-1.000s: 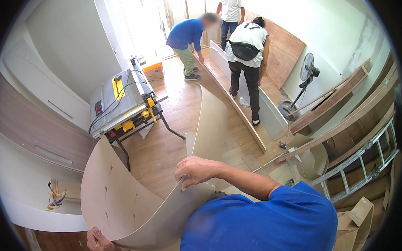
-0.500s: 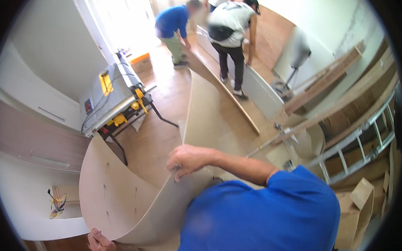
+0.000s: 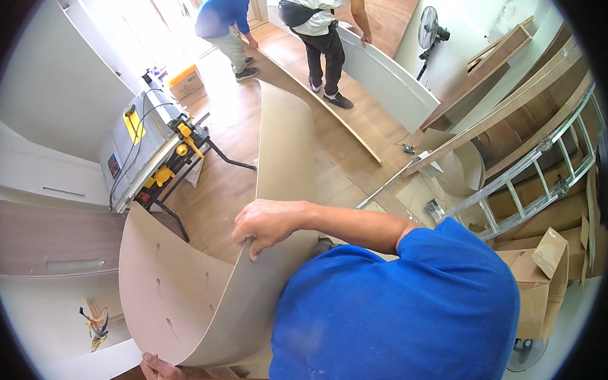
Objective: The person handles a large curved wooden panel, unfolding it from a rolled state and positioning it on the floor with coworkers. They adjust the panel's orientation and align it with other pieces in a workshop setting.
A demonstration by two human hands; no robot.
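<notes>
A large, thin, flexible beige sheet (image 3: 177, 291) bends in a deep curve in front of me, small printed marks on its inner face. It looks like a laminate sheet, and its far part stands up in a second curve. My right hand (image 3: 270, 226) grips its top edge near the middle, fingers curled over the rim. At the lower left my left hand (image 3: 161, 372) pinches the sheet's near edge, fingers closed. Part of the sheet's outer side is hidden behind my blue-shirted body.
A table saw (image 3: 138, 145) on folding legs stands to the left. Two co-workers (image 3: 316, 45) bend over a long pale panel (image 3: 387, 76) at the back. A long strip (image 3: 321, 105) lies on the floor. To the right are a ladder (image 3: 528, 182), a cardboard box (image 3: 531, 282) and a fan (image 3: 429, 28).
My view has tipped downward and shifted, so the co-workers sit higher in the picture. Both my hands keep their grip on the sheet, which holds much the same curve.
</notes>
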